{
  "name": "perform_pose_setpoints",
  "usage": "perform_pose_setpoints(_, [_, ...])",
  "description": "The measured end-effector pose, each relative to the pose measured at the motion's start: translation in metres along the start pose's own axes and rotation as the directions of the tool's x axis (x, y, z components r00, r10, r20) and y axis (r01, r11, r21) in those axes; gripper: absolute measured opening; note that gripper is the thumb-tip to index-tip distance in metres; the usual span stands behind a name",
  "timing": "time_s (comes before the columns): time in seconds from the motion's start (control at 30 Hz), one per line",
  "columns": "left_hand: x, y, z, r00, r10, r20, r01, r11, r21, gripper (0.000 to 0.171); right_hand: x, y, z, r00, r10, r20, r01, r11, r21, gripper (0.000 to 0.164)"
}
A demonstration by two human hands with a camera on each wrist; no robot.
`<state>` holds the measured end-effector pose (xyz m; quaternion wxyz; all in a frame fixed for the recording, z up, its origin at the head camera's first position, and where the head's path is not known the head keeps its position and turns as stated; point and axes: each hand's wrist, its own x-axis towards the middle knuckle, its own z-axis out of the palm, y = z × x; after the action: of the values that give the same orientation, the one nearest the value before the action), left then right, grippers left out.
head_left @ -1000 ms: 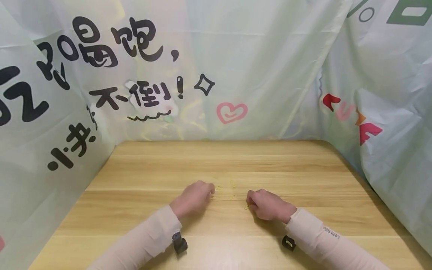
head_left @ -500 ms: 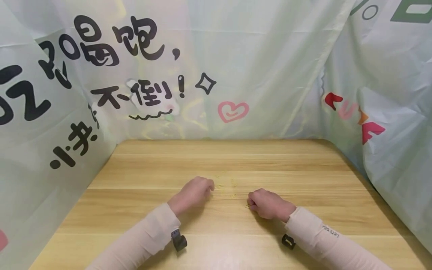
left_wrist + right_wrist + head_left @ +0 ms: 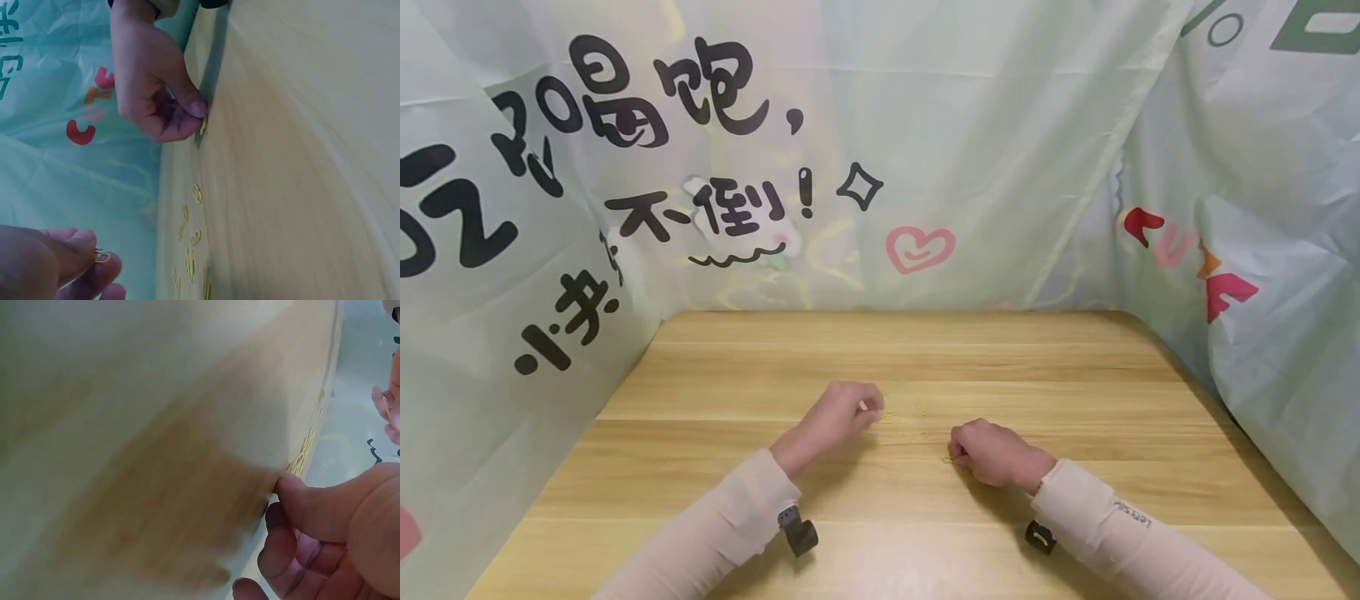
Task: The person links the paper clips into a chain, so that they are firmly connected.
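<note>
Left hand point(image 3: 833, 414), right hand point(image 3: 996, 452): two, at least one gold paper clip point(image 3: 102, 257) pinched by each. At least six loose clips point(image 3: 189, 264) are seen, exact count blocked by overlap. Counted: two wrist cameras point(image 3: 798, 532), one table point(image 3: 850, 350).

Curtained booth, rigged for recording. Wood-grain table point(image 3: 1000, 350) stands in it; pale printed cloth point(image 3: 1000, 167) hangs behind the table and down its left and right sides, creased at right. Black Chinese lettering point(image 3: 722, 87) behind and left of the table, pink heart point(image 3: 921, 250) behind. Black wrist cameras point(image 3: 799, 533) over the table's near part. Building type hard to tell; cloth screens the view past the table.
</note>
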<state>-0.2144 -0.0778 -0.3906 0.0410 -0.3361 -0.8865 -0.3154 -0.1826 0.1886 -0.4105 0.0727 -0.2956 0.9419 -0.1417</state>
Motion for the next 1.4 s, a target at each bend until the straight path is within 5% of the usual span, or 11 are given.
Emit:
perform_pose_setpoints(0.67, [0.001, 0.013, -0.013, 0.993, -0.095, -0.069, 0.088, 0.991, -0.101, 0.005, 0.005, -0.006, -0.001, 0.999, 0.041, 0.036, -0.040, 0.998, -0.042, 0.031])
perform_pose_setpoints(1.03, [-0.002, 0.009, -0.010, 0.998, -0.036, -0.052, 0.030, 0.993, -0.114, 0.008, 0.003, -0.008, -0.002, 0.998, 0.021, 0.052, -0.021, 1.000, 0.010, 0.018])
perform_pose_setpoints(1.4, [-0.002, 0.010, -0.011, 0.993, -0.119, -0.022, 0.114, 0.980, -0.166, 0.012, 0.005, -0.008, -0.001, 1.000, -0.006, 0.028, 0.007, 1.000, -0.010, 0.029])
